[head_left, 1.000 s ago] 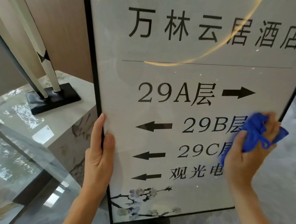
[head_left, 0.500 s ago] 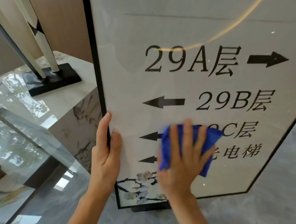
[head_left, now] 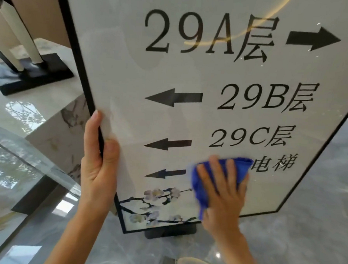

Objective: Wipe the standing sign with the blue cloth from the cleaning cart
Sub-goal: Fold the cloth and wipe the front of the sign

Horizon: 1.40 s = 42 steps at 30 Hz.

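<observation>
The standing sign [head_left: 132, 73] fills most of the view: a white glazed panel in a thin black frame with black floor numbers, arrows and a flower print at the bottom. My left hand [head_left: 100, 160] grips its left frame edge, thumb on the glass. My right hand [head_left: 222, 191] presses the blue cloth [head_left: 200, 185] flat against the lower part of the panel, covering part of the bottom line of text. The sign's dark base [head_left: 170, 231] rests on the floor.
Left of the sign is a white marble block [head_left: 47, 107] carrying a black-based sculpture [head_left: 31, 72]. A glass panel [head_left: 16, 164] runs along the lower left. Grey marble floor [head_left: 305, 229] lies to the right and below.
My right hand swept the cloth from the right side of the panel to its lower middle, then slightly down and right. The view has come closer. My left hand kept its hold.
</observation>
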Each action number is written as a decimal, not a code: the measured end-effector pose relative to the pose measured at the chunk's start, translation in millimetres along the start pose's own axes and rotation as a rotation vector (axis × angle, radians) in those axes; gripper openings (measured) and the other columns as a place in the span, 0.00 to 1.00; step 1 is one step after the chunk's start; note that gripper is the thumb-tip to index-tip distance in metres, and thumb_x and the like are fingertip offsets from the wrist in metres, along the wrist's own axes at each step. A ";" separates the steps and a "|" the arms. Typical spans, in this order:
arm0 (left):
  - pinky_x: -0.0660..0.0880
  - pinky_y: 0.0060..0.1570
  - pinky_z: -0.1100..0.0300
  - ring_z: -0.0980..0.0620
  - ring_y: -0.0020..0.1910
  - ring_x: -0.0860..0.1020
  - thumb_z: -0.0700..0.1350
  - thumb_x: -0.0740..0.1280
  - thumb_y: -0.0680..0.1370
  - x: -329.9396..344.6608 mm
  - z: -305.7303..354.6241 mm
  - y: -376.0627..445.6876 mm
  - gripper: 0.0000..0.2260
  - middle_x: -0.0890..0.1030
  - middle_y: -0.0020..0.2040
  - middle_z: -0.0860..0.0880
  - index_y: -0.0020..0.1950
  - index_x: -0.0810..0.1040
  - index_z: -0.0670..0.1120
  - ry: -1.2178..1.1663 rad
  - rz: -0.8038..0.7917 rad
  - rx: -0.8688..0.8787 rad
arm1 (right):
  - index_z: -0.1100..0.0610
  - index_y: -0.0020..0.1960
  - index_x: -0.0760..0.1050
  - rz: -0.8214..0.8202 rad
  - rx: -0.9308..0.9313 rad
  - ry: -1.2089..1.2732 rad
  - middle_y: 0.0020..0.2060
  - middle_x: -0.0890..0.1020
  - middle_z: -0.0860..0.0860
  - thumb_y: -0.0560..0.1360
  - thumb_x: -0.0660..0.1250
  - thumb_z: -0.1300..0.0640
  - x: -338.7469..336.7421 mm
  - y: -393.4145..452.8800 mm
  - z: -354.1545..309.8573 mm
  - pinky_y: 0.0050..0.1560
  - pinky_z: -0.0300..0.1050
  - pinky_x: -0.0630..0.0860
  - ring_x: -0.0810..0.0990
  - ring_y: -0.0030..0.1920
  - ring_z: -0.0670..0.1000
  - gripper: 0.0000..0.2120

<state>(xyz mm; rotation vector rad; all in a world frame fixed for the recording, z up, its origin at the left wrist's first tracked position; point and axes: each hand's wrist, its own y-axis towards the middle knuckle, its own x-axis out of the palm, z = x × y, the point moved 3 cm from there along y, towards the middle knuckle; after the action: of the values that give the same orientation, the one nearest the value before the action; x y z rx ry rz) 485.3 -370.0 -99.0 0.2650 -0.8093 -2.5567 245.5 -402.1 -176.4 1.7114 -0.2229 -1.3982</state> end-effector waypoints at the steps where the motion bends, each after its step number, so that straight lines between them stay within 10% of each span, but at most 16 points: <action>1: 0.71 0.53 0.79 0.77 0.56 0.72 0.48 0.53 0.86 -0.6 -1.5 0.2 0.19 0.71 0.63 0.77 0.75 0.58 0.66 0.013 0.008 0.005 | 0.46 0.82 0.48 -0.011 0.059 0.001 0.83 0.48 0.45 0.83 0.52 0.41 -2.6 -4.1 19.5 0.80 0.62 0.41 0.45 0.83 0.53 0.31; 6: 0.66 0.68 0.69 0.68 0.70 0.65 0.52 0.54 0.86 -0.4 -5.1 -3.8 0.19 0.63 0.73 0.72 0.76 0.58 0.67 0.051 0.063 0.037 | 0.52 0.74 0.59 -0.007 0.438 0.086 0.76 0.61 0.56 0.81 0.55 0.49 -14.6 -23.9 103.0 0.72 0.74 0.56 0.57 0.78 0.63 0.22; 13: 0.58 0.72 0.71 0.66 0.76 0.58 0.53 0.53 0.86 -2.1 -15.4 -19.5 0.20 0.58 0.76 0.73 0.76 0.55 0.69 0.094 0.113 0.004 | 0.38 0.80 0.44 0.150 0.647 0.319 0.80 0.56 0.54 0.81 0.55 0.52 -10.3 -38.2 102.2 0.76 0.73 0.51 0.54 0.80 0.65 0.32; 21: 0.57 0.73 0.69 0.64 0.77 0.57 0.54 0.53 0.86 -0.9 -18.5 -27.8 0.22 0.57 0.75 0.74 0.78 0.51 0.69 0.098 0.136 -0.030 | 0.45 0.82 0.38 0.045 0.569 0.212 0.82 0.40 0.44 0.85 0.47 0.43 19.5 -43.1 4.4 0.78 0.71 0.43 0.39 0.82 0.54 0.30; 29: 0.60 0.73 0.67 0.59 0.78 0.58 0.54 0.54 0.86 -4.3 -23.8 -27.0 0.20 0.58 0.76 0.71 0.75 0.55 0.71 0.061 0.137 -0.021 | 0.45 0.82 0.43 -0.123 0.052 0.094 0.83 0.43 0.48 0.78 0.56 0.38 34.6 -37.1 -122.7 0.77 0.68 0.33 0.41 0.82 0.57 0.38; 37: 0.62 0.68 0.74 0.69 0.74 0.61 0.55 0.54 0.85 0.8 -14.1 -28.5 0.20 0.59 0.74 0.76 0.74 0.55 0.74 0.060 0.099 -0.052 | 0.46 0.82 0.41 -0.051 0.073 0.075 0.82 0.40 0.46 0.70 0.67 0.40 16.5 -11.6 -66.6 0.78 0.66 0.34 0.40 0.82 0.53 0.50; 42: 0.64 0.62 0.80 0.77 0.68 0.64 0.61 0.54 0.83 1.5 -8.1 -31.3 0.20 0.61 0.70 0.80 0.72 0.53 0.78 0.108 0.093 -0.146 | 0.50 0.81 0.52 0.041 0.354 0.030 0.82 0.51 0.52 0.83 0.54 0.44 -12.0 21.8 31.3 0.77 0.73 0.48 0.46 0.82 0.56 0.29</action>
<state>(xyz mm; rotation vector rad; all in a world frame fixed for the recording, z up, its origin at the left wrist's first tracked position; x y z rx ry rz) 475.3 -351.8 -123.9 0.3092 -0.5786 -2.4753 222.7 -423.5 -151.4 2.0009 -0.5108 -1.3607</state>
